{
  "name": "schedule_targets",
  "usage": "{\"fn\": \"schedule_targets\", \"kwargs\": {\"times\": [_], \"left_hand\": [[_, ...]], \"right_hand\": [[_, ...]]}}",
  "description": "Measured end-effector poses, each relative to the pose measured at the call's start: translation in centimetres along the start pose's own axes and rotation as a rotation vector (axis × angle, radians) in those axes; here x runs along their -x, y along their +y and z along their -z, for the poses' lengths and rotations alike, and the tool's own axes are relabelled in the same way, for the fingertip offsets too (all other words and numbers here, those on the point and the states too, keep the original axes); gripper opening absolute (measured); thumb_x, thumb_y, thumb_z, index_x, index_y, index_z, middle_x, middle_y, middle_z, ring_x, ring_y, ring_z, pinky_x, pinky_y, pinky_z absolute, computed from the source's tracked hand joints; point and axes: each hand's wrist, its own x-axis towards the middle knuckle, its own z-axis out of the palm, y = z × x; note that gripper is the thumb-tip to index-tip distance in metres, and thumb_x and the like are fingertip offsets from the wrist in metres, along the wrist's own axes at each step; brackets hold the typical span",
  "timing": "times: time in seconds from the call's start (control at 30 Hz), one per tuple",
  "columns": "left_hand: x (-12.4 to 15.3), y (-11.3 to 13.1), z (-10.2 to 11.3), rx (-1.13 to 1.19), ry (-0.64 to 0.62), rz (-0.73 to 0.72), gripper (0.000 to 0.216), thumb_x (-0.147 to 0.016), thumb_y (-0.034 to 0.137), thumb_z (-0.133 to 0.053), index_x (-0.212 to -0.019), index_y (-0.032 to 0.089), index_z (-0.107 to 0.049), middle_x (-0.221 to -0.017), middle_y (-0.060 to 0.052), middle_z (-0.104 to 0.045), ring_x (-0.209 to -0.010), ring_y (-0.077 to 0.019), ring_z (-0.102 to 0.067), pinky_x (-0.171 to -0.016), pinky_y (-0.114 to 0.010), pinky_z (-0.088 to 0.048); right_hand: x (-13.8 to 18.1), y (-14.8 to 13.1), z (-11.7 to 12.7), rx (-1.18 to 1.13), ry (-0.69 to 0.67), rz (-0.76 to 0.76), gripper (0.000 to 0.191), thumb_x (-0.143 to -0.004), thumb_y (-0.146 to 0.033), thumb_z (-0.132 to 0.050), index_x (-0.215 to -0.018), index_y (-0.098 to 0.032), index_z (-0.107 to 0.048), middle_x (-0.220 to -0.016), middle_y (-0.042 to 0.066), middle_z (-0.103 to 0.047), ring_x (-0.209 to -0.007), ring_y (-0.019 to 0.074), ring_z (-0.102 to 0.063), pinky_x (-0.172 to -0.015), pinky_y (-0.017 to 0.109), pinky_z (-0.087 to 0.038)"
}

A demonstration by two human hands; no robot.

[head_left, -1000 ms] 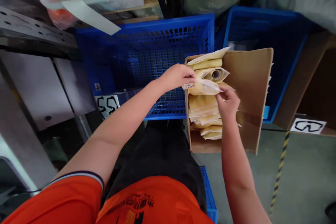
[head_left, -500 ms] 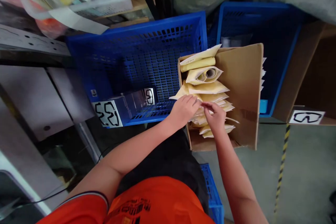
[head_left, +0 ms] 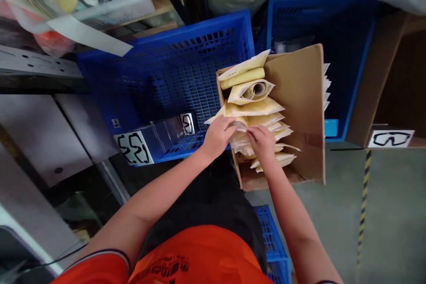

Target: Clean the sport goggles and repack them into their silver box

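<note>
— What's in the cardboard box (head_left: 299, 97)?
— Yellow pouches (head_left: 258, 108), stood on edge in a row.
— And the hands?
— The left hand (head_left: 218, 135) and right hand (head_left: 262, 142) both pinch one clear pouch (head_left: 240, 125), near the row's middle inside the box.
— Left of the box?
— A blue crate (head_left: 166, 75) holding clear packs (head_left: 135, 147) with goggle labels.

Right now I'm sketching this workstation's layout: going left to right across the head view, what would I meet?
In order: white label with a black goggles drawing → left hand → right hand → brown cardboard box → second white goggles label.
</note>
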Motion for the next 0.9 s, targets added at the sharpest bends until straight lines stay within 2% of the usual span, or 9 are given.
{"fn": "schedule_targets", "kwargs": {"times": [0.1, 0.2, 0.33, 0.4, 0.5, 0.67, 0.8, 0.9], "left_hand": [[-0.3, 1.0, -0.2, -0.039, 0.016, -0.083, 0.022, -0.102, 0.025, -0.05, -0.105, 0.021, -0.071, -0.113, -0.009, -0.072, -0.105, -0.0231, -0.065, -0.092, -0.041, -0.052], [-0.6, 1.8, -0.6, -0.092, 0.027, -0.206, 0.023, -0.101, 0.016, -0.048, -0.097, 0.017, -0.071, -0.096, -0.007, -0.074, -0.089, -0.0213, -0.066, -0.077, -0.035, -0.051], [-0.2, 1.6, -1.0, -0.12, 0.033, -0.296, 0.027, -0.101, 0.014, -0.046, -0.089, 0.018, -0.07, -0.091, -0.005, -0.074, -0.083, -0.0195, -0.067, -0.073, -0.033, -0.051], [0.6, 1.1, -0.8, -0.092, 0.012, -0.271, 0.027, -0.102, 0.016, -0.046, -0.089, 0.018, -0.07, -0.09, -0.006, -0.074, -0.081, -0.0192, -0.067, -0.073, -0.034, -0.052], [2.0, 0.1, -0.3, -0.021, -0.001, -0.205, 0.025, -0.102, 0.021, -0.047, -0.093, 0.019, -0.07, -0.091, -0.007, -0.074, -0.084, -0.0201, -0.069, -0.073, -0.036, -0.054], [4.3, -1.0, 0.8, -0.076, 0.039, -0.149, 0.021, -0.102, 0.022, -0.051, -0.09, 0.02, -0.069, -0.088, -0.005, -0.075, -0.082, -0.0185, -0.07, -0.071, -0.035, -0.055], [5.6, -1.6, 1.7, -0.119, 0.091, -0.142, 0.018, -0.1, 0.022, -0.054, -0.091, 0.019, -0.07, -0.088, -0.006, -0.074, -0.081, -0.0184, -0.07, -0.07, -0.033, -0.055], [6.3, -2.0, 2.5, -0.139, 0.096, -0.075, 0.018, -0.1, 0.023, -0.054, -0.092, 0.019, -0.07, -0.087, -0.006, -0.074, -0.079, -0.0185, -0.069, -0.07, -0.033, -0.054]], "right_hand": [[0.3, -0.4, 0.3, -0.033, 0.002, 0.042, 0.021, -0.1, -0.027, -0.056, -0.096, -0.024, -0.076, -0.097, 0.009, -0.075, -0.093, 0.0219, -0.069, -0.085, 0.036, -0.057], [0.9, -0.5, 0.7, -0.087, 0.019, 0.067, 0.023, -0.101, -0.024, -0.052, -0.101, -0.023, -0.075, -0.099, 0.009, -0.074, -0.094, 0.0212, -0.069, -0.087, 0.036, -0.057], [1.8, -0.2, 1.4, -0.016, -0.007, 0.092, 0.024, -0.1, -0.021, -0.052, -0.104, -0.023, -0.075, -0.101, 0.01, -0.074, -0.094, 0.022, -0.069, -0.084, 0.036, -0.057], [2.2, 0.2, 1.9, 0.078, 0.004, 0.086, 0.022, -0.099, -0.021, -0.053, -0.102, -0.024, -0.076, -0.1, 0.009, -0.075, -0.091, 0.0224, -0.069, -0.081, 0.035, -0.057], [2.7, 0.8, 2.5, 0.153, 0.088, 0.037, 0.021, -0.099, -0.022, -0.055, -0.098, -0.025, -0.075, -0.098, 0.008, -0.076, -0.089, 0.0218, -0.07, -0.08, 0.034, -0.056], [3.3, 1.6, 2.7, 0.175, 0.195, -0.019, 0.019, -0.1, -0.026, -0.056, -0.094, -0.025, -0.074, -0.093, 0.007, -0.076, -0.087, 0.021, -0.071, -0.08, 0.033, -0.057], [3.3, 1.8, 2.4, 0.163, 0.21, -0.031, 0.02, -0.1, -0.029, -0.055, -0.094, -0.024, -0.074, -0.093, 0.007, -0.076, -0.089, 0.0215, -0.071, -0.081, 0.034, -0.058], [3.1, 1.9, 2.3, 0.132, 0.213, -0.08, 0.023, -0.101, -0.032, -0.054, -0.094, -0.025, -0.074, -0.093, 0.008, -0.076, -0.089, 0.0223, -0.071, -0.083, 0.036, -0.058]]}}
